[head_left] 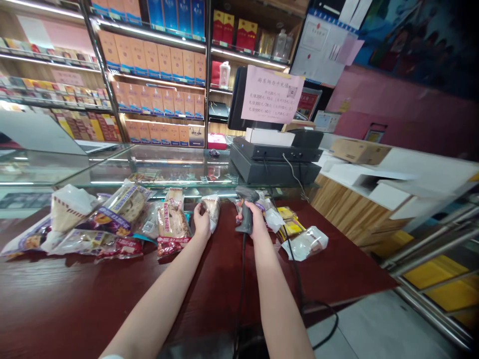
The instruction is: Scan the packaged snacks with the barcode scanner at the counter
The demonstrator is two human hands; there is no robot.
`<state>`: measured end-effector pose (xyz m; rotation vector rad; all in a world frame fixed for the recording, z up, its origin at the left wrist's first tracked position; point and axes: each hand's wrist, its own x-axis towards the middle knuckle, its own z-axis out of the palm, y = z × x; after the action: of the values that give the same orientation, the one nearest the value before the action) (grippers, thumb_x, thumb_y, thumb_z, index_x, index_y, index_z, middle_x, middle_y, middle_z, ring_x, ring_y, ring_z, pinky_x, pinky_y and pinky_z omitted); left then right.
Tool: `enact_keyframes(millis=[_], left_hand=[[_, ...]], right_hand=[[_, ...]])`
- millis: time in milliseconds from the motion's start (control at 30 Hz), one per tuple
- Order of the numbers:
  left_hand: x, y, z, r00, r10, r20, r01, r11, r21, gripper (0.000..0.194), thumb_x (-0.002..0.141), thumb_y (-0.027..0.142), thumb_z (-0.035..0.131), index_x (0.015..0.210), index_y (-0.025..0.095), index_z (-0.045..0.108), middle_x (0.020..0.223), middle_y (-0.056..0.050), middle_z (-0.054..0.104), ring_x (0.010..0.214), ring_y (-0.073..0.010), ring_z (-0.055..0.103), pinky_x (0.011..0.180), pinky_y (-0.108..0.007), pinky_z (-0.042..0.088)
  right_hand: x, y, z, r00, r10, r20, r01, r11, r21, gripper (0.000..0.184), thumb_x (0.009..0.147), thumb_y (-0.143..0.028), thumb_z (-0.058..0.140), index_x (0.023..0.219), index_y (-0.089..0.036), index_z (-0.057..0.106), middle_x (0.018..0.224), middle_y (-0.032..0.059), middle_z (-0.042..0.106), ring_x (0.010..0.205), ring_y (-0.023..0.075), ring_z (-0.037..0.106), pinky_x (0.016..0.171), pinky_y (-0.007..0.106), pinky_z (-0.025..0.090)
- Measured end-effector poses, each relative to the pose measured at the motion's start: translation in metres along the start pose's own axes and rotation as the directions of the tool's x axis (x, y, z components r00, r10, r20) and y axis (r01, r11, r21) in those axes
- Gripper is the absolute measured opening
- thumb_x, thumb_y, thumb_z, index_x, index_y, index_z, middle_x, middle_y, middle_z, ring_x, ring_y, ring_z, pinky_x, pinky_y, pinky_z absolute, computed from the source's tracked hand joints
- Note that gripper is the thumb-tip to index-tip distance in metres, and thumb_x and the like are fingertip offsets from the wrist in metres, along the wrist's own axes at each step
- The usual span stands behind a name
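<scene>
My right hand [253,219] is wrapped round the grip of a dark barcode scanner [245,217], its cord running down toward me. With closed fingers my left hand [202,222] grips the left side of a small bread package [211,209], beside the scanner's head. Just left of that hand lies a packaged loaf [172,222] with a red and white wrapper. More bagged bread [121,207] is heaped at the left. To the right of the scanner are a yellow package [290,223] and a clear-and-white bag [306,243].
The packages lie on a dark red wooden table [209,294] against a glass counter [175,154]. A monitor with a pink sign [272,94] stands above a black cash drawer [277,167]. Black cables [295,269] hang over the table's front edge. Boxed goods fill the shelves [157,75] behind.
</scene>
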<state>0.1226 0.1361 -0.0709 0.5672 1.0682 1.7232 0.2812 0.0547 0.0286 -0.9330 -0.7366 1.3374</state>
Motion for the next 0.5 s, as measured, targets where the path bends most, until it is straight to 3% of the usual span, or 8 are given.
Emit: enact_keyframes(millis=[133, 267, 400, 500], left_hand=[[0.005, 0.000, -0.002, 0.990, -0.134, 0.039, 0.138, 0.982, -0.129, 0.051, 0.058, -0.005, 0.053, 0.103, 0.018, 0.062, 0.106, -0.009, 0.066, 0.102, -0.0216, 0.066, 0.085, -0.032, 0.053], [0.006, 0.005, 0.000, 0.968, -0.198, 0.154, 0.235, 0.933, -0.274, 0.043, 0.057, 0.000, 0.049, 0.095, 0.014, 0.065, 0.085, -0.007, 0.068, 0.076, -0.0180, 0.067, 0.071, -0.028, 0.054], [0.005, 0.008, -0.001, 0.966, -0.199, 0.167, 0.245, 0.911, -0.332, 0.051, 0.053, -0.001, 0.047, 0.099, 0.015, 0.064, 0.085, -0.004, 0.068, 0.072, -0.0150, 0.065, 0.068, -0.025, 0.052], [0.003, 0.008, -0.002, 0.972, -0.182, 0.149, 0.221, 0.923, -0.316, 0.068, 0.053, -0.003, 0.047, 0.116, 0.020, 0.059, 0.094, -0.002, 0.068, 0.075, -0.0137, 0.064, 0.070, -0.024, 0.051]], right_hand=[[0.000, 0.003, 0.003, 1.000, -0.026, -0.010, 0.026, 0.999, -0.024, 0.026, 0.075, -0.040, 0.060, 0.082, -0.015, 0.064, 0.046, -0.0004, 0.058, 0.042, 0.0127, 0.054, 0.044, 0.022, 0.044], [0.000, 0.005, 0.005, 0.999, -0.045, 0.008, 0.045, 0.999, -0.027, 0.023, 0.071, -0.036, 0.066, 0.081, -0.016, 0.062, 0.063, 0.0011, 0.067, 0.041, 0.0098, 0.052, 0.048, 0.025, 0.050], [-0.004, 0.006, 0.008, 0.994, -0.047, 0.101, 0.052, 0.997, -0.050, 0.026, 0.070, -0.039, 0.070, 0.084, -0.018, 0.061, 0.076, 0.0015, 0.071, 0.040, 0.0088, 0.052, 0.047, 0.027, 0.050], [-0.010, 0.006, 0.014, 0.976, -0.016, 0.216, 0.041, 0.993, -0.111, 0.028, 0.072, -0.041, 0.071, 0.086, -0.019, 0.061, 0.082, 0.0019, 0.073, 0.041, 0.0086, 0.053, 0.048, 0.026, 0.050]])
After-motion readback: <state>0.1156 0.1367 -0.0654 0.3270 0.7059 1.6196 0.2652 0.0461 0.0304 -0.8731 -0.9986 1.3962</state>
